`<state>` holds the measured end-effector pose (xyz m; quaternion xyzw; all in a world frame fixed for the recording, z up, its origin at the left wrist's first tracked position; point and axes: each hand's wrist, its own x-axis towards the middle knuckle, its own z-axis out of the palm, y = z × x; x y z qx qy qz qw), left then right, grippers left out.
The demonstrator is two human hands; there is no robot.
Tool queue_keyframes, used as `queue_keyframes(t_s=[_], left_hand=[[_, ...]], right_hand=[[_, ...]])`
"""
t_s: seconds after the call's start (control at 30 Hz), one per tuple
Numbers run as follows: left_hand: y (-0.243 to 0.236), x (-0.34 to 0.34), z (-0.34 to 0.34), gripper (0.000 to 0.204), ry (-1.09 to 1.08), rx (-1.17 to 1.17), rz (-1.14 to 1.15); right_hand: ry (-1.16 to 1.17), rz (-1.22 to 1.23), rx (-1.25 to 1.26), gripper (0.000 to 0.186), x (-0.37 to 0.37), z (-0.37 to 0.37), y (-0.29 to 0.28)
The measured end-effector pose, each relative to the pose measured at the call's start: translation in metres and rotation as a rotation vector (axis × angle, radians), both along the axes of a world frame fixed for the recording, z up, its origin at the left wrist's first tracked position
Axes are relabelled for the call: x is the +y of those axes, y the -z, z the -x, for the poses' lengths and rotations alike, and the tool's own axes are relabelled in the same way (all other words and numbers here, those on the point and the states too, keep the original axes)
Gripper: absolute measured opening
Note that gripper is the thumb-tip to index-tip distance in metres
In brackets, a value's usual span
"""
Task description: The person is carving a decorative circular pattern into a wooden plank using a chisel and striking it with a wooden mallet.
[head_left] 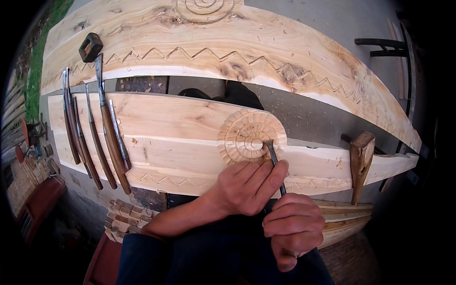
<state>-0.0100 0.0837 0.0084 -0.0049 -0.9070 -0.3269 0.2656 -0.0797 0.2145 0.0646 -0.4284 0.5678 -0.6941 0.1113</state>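
Note:
A wood-carving chisel with a dark, flared metal blade is held in both of my hands. Its tip rests on the right side of a round carving of concentric rings with a notched border, cut into the pale near plank. My left hand is closed round the shaft close to the blade, its wrist over the plank's near edge. Lower down, my right hand grips the handle, hiding most of it. A shallow zigzag line runs along the plank's near side.
Several carving chisels lie across the plank's left part, near a black angular ring-shaped piece. A chunky wooden tool rests on the right. Beyond is another zigzag-carved plank. Small wood blocks are piled at lower left.

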Motion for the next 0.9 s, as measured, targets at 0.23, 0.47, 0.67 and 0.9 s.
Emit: queue_keyframes(t_s=[0.23, 0.47, 0.67, 0.9], left_hand=[[0.0, -0.002, 0.005, 0.029, 0.021, -0.02, -0.048], [0.001, 0.0, 0.002, 0.027, -0.027, 0.002, -0.059], [0.0, 0.0, 0.003, 0.028, 0.001, -0.036, -0.045], [-0.008, -0.004, -0.006, 0.029, 0.012, -0.006, -0.067]], right_hand=[[0.019, 0.003, -0.082, 0.055, -0.001, 0.011, -0.006], [0.026, 0.026, 0.022, 0.055, -0.013, 0.0, 0.002], [0.01, 0.186, -0.098, 0.058, -0.002, 0.005, 0.013], [-0.03, 0.044, 0.053, 0.053, -0.005, -0.015, -0.004]])
